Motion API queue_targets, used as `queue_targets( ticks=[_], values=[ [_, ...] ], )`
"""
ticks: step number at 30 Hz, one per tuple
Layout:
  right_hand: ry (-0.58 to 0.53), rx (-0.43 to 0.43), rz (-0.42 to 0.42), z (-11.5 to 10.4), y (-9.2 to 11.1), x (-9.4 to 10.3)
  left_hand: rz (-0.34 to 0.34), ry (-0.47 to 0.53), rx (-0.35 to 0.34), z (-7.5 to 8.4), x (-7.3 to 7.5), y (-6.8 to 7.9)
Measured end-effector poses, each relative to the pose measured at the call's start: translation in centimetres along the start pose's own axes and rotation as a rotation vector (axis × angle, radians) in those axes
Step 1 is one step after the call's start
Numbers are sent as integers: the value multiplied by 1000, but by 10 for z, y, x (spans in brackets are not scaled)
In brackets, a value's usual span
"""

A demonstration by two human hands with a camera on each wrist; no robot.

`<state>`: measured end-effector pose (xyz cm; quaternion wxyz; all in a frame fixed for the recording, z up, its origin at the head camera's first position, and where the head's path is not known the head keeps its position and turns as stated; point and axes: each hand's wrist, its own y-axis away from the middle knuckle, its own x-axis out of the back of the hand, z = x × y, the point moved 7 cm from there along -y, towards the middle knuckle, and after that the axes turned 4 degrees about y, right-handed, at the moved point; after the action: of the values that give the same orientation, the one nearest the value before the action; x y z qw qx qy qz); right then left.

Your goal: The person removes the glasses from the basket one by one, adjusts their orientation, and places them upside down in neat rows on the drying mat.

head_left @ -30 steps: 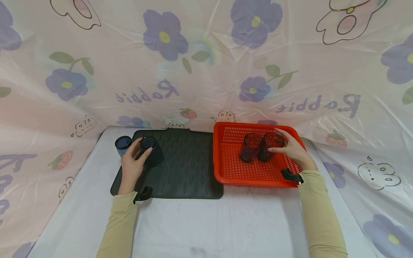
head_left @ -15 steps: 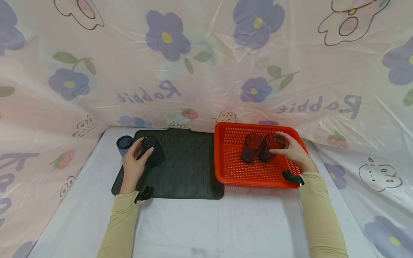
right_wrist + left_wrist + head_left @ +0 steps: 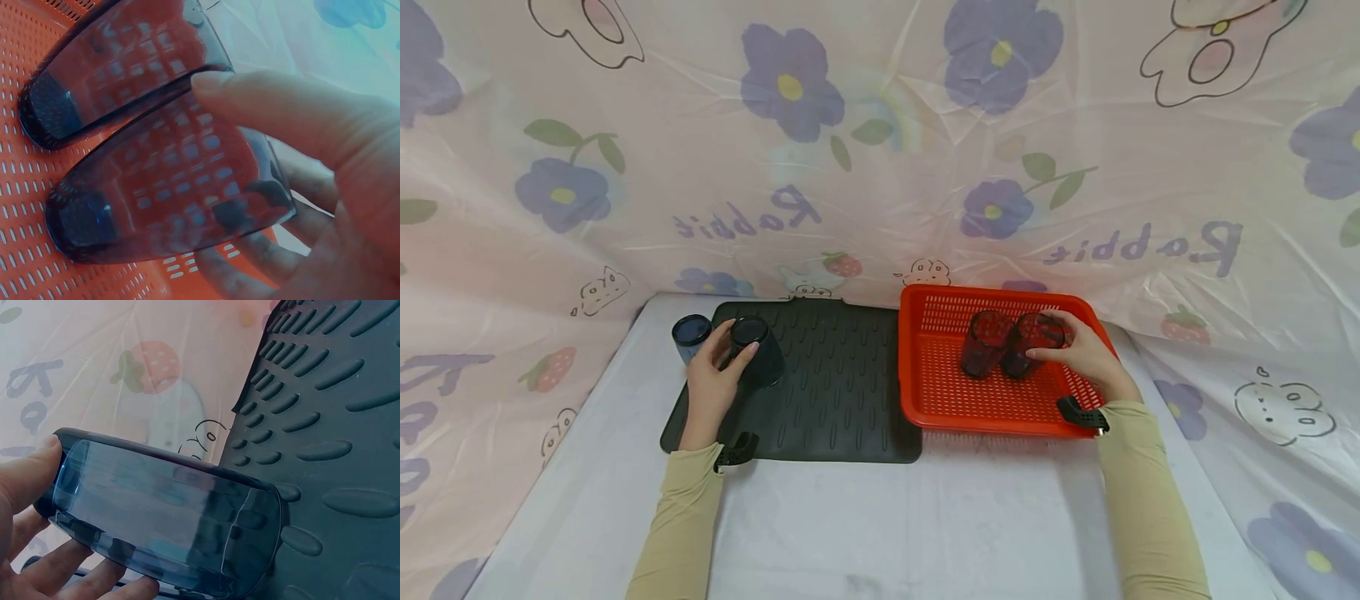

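Observation:
My left hand (image 3: 712, 383) grips a blue glass (image 3: 156, 506) between thumb and fingers, near its upper end. That glass stands on the left part of a dark ribbed mat (image 3: 835, 383). Just left of the hand is a second blue glass (image 3: 691, 335), beside the mat. On the right, my right hand (image 3: 1086, 357) holds a tinted glass (image 3: 175, 187) by its upper part, thumb on one side and fingers on the other. This glass stands inside a red perforated basket (image 3: 947, 421). Close against it in the basket stands another tinted glass (image 3: 125, 69).
A white-covered table (image 3: 895, 517) lies under the mat and basket. Behind and at both sides hangs a printed sheet (image 3: 880, 183) with flowers and rabbits. The basket's raised rim meets the mat's right edge.
Both hands keep their hold on the glasses and hardly move. The whole view has shifted very slightly to the right.

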<state>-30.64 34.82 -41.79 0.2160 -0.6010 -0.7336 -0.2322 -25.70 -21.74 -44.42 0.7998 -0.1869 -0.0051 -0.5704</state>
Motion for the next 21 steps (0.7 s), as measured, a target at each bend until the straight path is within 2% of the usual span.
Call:
queue_targets(
  ticks=[7, 21],
  values=[
    [-55, 5, -27, -3, 4, -2, 2, 11, 2, -1, 0, 0],
    [-13, -18, -46, -10, 20, -6, 4, 13, 1, -4, 1, 0]
  ],
)
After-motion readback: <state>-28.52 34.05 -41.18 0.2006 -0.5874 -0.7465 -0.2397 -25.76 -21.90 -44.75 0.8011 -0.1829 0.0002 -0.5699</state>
